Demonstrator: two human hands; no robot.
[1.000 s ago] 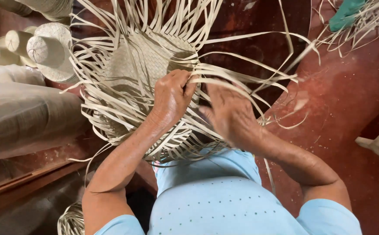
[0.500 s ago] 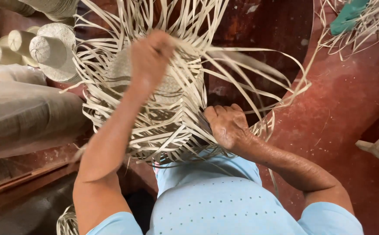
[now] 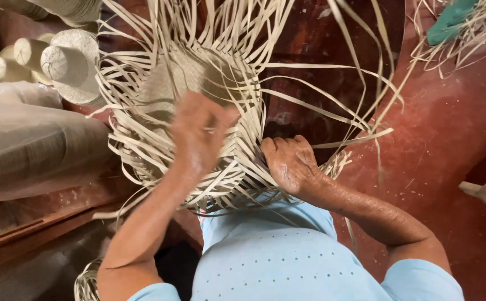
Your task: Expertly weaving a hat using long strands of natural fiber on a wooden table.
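The half-woven straw hat (image 3: 198, 83) sits in the person's lap. The left hand (image 3: 198, 136) lies blurred over its brim, so its fingers cannot be told. The right hand (image 3: 290, 164) presses curled fingers onto strands (image 3: 237, 178) at the near edge.

1. The half-woven straw hat (image 3: 198, 83) is pale tan, with a tightly plaited crown at its centre.
2. It sits in front of the person's chest, its woven middle facing up toward the camera.
3. Long, flat loose strands (image 3: 321, 106) fan out from the woven edge on all sides, some arching far to the right.
4. The near edge, by the person's shirt, is a dense tangle of crossing strips.
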